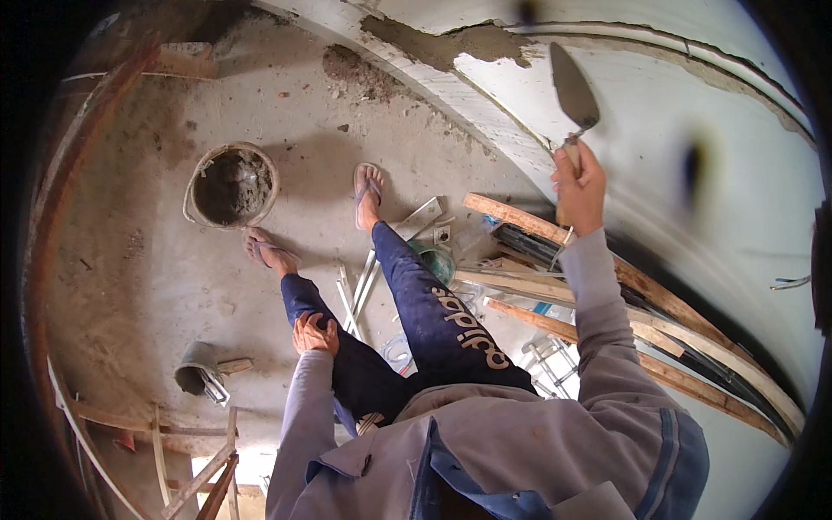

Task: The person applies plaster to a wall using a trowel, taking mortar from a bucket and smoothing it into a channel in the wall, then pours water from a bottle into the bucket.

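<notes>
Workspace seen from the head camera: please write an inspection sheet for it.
Surface: bare concrete floor, dusty, mortar spill near the wall.
Job's things: trowel raised at the white wall; bucket of mortar on the floor.
Clutter: wooden planks, metal strips, small grey container.
Grippers: right hand grips the trowel handle; left hand rests on the knee.
Cables: loose wire end on the wall.
Surroundings: wooden frame below.

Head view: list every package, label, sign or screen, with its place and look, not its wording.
White lettering: printed down the thigh of the dark blue trousers, running lengthwise along the right leg.
Small white square wall-socket plate: on the concrete floor beside the right foot, among metal strips.
No packages, signs or screens show.
</notes>
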Action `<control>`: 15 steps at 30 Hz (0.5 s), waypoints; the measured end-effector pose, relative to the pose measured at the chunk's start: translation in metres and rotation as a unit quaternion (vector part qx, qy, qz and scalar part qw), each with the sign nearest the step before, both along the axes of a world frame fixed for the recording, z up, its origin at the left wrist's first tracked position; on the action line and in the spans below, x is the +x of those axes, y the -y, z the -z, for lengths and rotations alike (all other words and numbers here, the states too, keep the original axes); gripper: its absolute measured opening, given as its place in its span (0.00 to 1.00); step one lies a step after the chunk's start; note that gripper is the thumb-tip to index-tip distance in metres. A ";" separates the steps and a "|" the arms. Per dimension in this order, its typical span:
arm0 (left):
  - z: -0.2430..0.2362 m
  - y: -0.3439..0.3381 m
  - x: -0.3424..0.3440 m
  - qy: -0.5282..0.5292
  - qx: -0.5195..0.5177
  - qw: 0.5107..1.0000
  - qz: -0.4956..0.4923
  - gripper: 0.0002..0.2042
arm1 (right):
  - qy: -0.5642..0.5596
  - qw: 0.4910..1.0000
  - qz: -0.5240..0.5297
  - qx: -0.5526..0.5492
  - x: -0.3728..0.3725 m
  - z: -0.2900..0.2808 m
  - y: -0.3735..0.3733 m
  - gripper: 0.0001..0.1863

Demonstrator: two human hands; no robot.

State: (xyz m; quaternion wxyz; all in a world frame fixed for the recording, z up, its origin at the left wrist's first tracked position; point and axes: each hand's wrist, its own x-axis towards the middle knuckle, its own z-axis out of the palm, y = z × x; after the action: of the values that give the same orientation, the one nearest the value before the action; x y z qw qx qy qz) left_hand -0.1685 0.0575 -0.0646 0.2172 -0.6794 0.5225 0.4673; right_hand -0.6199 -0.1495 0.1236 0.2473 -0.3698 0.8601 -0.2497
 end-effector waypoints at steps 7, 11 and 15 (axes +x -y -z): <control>-0.004 0.012 0.023 0.004 0.023 0.999 -0.036 0.18 | 0.183 0.975 0.048 0.114 0.020 0.044 0.021 0.16; -0.009 0.016 0.025 0.003 -0.002 1.000 -0.016 0.17 | 0.277 0.953 0.112 0.056 0.030 0.054 0.030 0.15; -0.007 0.017 0.023 0.005 -0.014 1.000 -0.017 0.17 | 0.309 0.942 0.133 0.021 0.033 0.060 0.033 0.14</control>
State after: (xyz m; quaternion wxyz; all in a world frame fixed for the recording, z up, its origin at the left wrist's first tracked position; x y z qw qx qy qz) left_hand -0.1452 0.0404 -0.0578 0.2020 -0.6936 0.5162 0.4601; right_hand -0.5867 -0.1821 0.0635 0.4729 -0.1512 0.7882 -0.3638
